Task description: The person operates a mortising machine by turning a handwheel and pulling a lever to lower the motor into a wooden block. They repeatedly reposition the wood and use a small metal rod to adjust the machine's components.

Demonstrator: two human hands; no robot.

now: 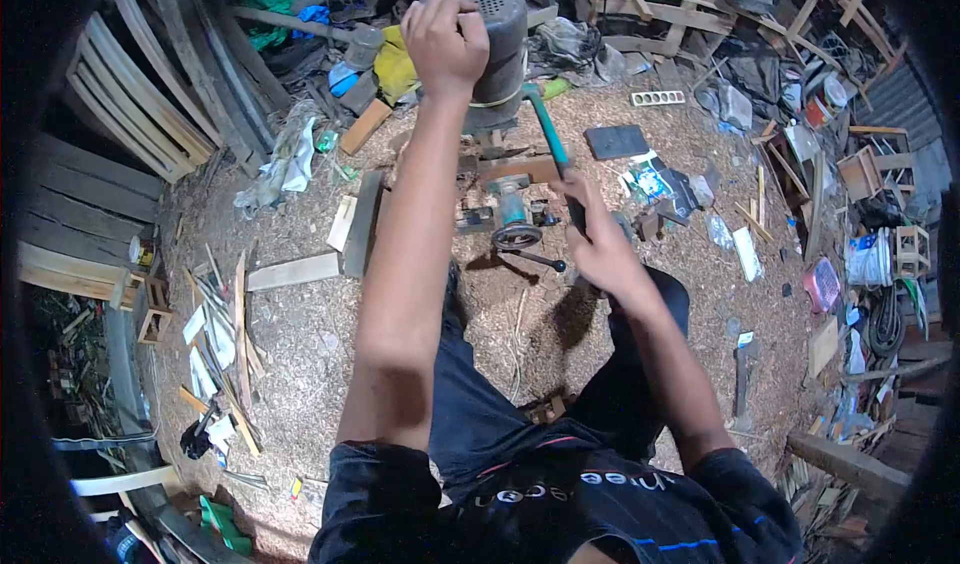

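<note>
My left hand (445, 46) is closed at the top left edge of a grey cylindrical motor housing (500, 39) with a perforated top, its fingers curled over the side. My right hand (600, 239) is wrapped round the dark lower end of a green bar (548, 129), which slants up to the motor's base. Between my arms, below the motor, is a green machine part (512, 204) with a round handwheel (517, 236). A lever with a black knob (545, 261) sticks out beside the wheel. The fingertips of my right hand are partly hidden.
Wood shavings cover the floor (320, 354) around my legs. Boards (295, 272) and loose wood strips (240, 344) lie at the left. A dark flat block (616, 142) and plastic wrappers (650, 182) lie at the right. Stacked timber (140, 94) and piled scrap line the walls.
</note>
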